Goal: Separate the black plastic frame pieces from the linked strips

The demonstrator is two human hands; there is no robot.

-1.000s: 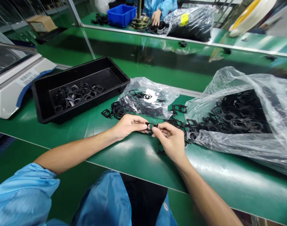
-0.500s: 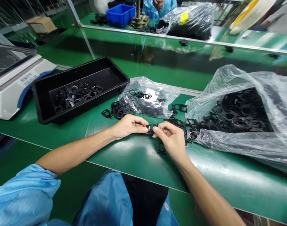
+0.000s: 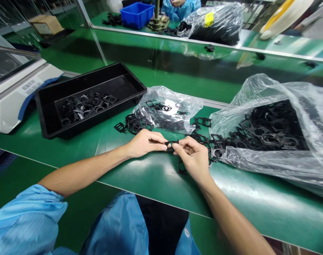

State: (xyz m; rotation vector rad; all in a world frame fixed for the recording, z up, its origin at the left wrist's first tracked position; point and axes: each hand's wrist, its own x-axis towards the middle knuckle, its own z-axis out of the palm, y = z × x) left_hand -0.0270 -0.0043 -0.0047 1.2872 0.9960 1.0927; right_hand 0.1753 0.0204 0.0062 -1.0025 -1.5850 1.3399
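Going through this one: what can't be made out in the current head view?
In the head view:
Held black part: ends covered by the left hand and right hand.
Large clear bag: cut off by the right edge.
Co-worker's hand: cropped by the top edge.
Label on the white machine: too blurred to read.

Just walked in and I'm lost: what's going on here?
A person's left hand and right hand both pinch a small black part above a green table. More black parts lie in the black tray to the left, in the large open bag to the right, and loose beside the small clear bag.
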